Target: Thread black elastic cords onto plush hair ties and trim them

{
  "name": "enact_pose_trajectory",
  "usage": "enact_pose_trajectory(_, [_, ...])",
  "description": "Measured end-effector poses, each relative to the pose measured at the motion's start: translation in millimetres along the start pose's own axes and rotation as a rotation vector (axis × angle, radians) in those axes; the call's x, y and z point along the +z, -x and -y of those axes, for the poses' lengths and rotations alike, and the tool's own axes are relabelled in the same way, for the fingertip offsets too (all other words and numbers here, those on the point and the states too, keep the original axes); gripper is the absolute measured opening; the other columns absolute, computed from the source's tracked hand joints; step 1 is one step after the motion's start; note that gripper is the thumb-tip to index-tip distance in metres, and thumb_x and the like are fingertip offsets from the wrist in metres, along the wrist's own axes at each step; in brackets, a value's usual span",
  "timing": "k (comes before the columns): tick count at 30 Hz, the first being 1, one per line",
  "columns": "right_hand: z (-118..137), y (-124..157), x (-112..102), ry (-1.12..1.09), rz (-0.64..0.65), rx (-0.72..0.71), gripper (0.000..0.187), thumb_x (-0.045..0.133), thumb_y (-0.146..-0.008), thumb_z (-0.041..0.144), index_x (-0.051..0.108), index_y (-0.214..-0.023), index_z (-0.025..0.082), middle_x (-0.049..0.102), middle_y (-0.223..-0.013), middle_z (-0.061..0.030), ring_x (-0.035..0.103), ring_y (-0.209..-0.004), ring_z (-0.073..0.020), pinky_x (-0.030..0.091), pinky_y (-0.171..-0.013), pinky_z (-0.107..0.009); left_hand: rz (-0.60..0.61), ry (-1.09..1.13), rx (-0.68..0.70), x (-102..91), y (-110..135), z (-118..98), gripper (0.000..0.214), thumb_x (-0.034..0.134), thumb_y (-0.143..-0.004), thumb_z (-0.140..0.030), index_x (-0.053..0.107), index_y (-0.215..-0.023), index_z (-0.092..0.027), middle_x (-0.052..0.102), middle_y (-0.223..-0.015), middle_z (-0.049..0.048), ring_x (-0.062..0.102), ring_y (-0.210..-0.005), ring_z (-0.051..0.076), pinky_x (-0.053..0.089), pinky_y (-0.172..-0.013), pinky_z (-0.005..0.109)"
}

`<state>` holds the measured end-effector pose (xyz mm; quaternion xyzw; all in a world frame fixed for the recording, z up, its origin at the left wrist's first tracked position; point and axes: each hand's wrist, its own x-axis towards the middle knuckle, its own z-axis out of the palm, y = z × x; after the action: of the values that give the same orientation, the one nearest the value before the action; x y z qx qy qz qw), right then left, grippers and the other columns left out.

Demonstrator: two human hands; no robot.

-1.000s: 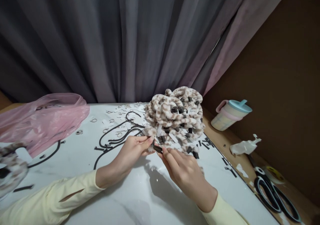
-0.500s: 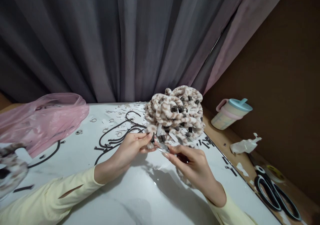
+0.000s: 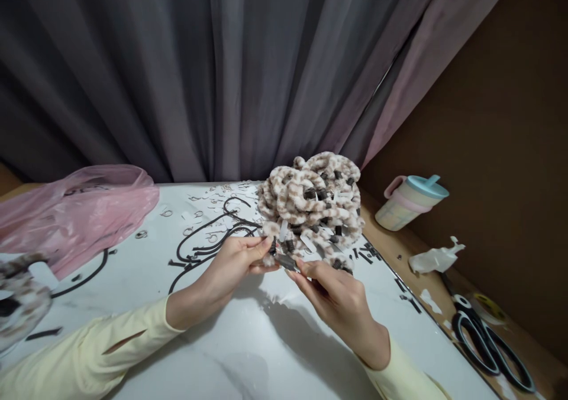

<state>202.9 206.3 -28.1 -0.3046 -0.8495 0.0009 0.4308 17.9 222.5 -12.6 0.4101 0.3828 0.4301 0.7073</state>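
My left hand point(image 3: 246, 257) is closed, with thumb and fingers pinching a fuzzy white-and-brown cord point(image 3: 268, 229) by its black-wrapped part point(image 3: 273, 245). Between the thumb and fingers of my right hand point(image 3: 339, 290) is a small dark grey flat piece point(image 3: 288, 263). It reaches toward the left fingertips; whether it is joined to the cord I cannot tell. Right behind both hands rises a pile of fuzzy cord loops point(image 3: 310, 196) with black wraps and white tags point(image 3: 307, 244).
Black cords point(image 3: 199, 250) and small metal rings point(image 3: 166, 213) lie left of the pile. A pink plastic bag point(image 3: 102, 210) and another fuzzy loop point(image 3: 33, 314) are at far left. A lidded cup point(image 3: 410, 202), white crumpled packet point(image 3: 437, 259) and large scissors point(image 3: 477, 341) stand along the right side.
My right hand has turned and shifted slightly left. The grey piece shows darker and flatter. A fuzzy part seen below my right hand is no longer visible there. My left hand keeps its pinch.
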Motion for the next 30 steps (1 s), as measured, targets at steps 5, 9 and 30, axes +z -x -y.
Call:
enact_pose_trajectory(5, [1, 2, 2, 0.041, 0.037, -0.002, 0.008, 0.054, -0.087, 0.01, 0.049, -0.082, 0.014, 0.054, -0.068, 0.0, 0.049, -0.058, -0.0063, 0.037, -0.055, -0.019, -0.019, -0.001, -0.005, 1.8, 0, 0, 0.032, 0.067, -0.076, -0.04, 0.071, -0.085, -0.01, 0.069, -0.088, 0.0115, 0.063, -0.08, 0.018, 0.049, -0.083, 0.03])
enact_pose_trajectory(9, [3, 1, 2, 0.128, 0.069, -0.035, 0.008, 0.051, -0.09, 0.013, 0.051, -0.082, 0.013, 0.051, -0.065, -0.0006, 0.044, -0.055, -0.0078, 0.032, -0.051, -0.022, -0.043, -0.014, 0.012, 2.4, -1, 2, 0.033, 0.068, -0.074, -0.042, 0.072, -0.083, -0.01, 0.069, -0.087, 0.0117, 0.063, -0.08, 0.019, 0.05, -0.081, 0.031])
enact_pose_trajectory(30, [12, -1, 23, 0.235, 0.16, 0.125, 0.024, 0.036, -0.096, 0.019, 0.047, -0.075, 0.014, 0.046, -0.064, 0.0001, 0.038, -0.048, -0.0087, 0.022, -0.048, -0.025, -0.231, -0.014, 0.103, 3.9, -8, 22, 0.033, 0.067, -0.074, -0.044, 0.068, -0.077, -0.011, 0.067, -0.084, 0.0086, 0.061, -0.079, 0.017, 0.049, -0.077, 0.025])
